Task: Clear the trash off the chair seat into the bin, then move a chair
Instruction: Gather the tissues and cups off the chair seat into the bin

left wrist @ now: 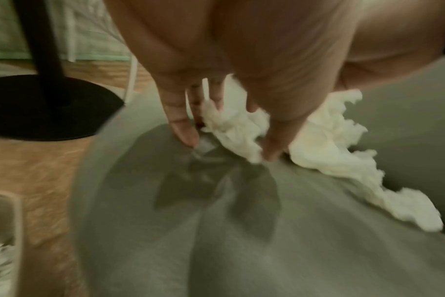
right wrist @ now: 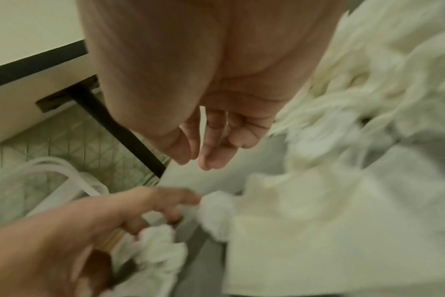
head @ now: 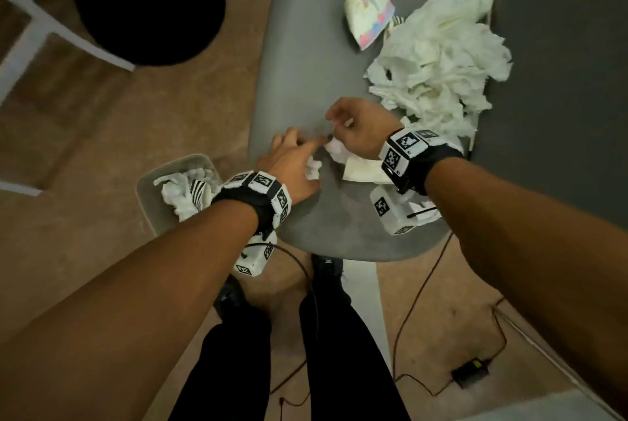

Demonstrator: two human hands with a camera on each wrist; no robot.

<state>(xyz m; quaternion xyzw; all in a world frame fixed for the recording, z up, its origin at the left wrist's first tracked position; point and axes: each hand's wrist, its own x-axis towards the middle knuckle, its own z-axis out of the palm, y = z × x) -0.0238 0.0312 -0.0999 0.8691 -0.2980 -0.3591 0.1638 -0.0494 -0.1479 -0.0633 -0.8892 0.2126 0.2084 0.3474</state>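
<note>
Head view shows your left hand (head: 290, 162) gripping a crumpled white tissue (head: 313, 171) on the seat (head: 306, 81), your right hand (head: 356, 130) loosely open at its 1 o'clock.

A black round base (head: 149, 3) stands on tan carpet (head: 102, 121).

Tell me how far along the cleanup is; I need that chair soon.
Partly done. The bin on the floor already holds some tissues. In hand: the left hand is gathering a small wad on the seat; the right hand hovers open beside it. Left: the big tissue pile, the colourful wrapper, a flat paper, then moving the chair.
</note>
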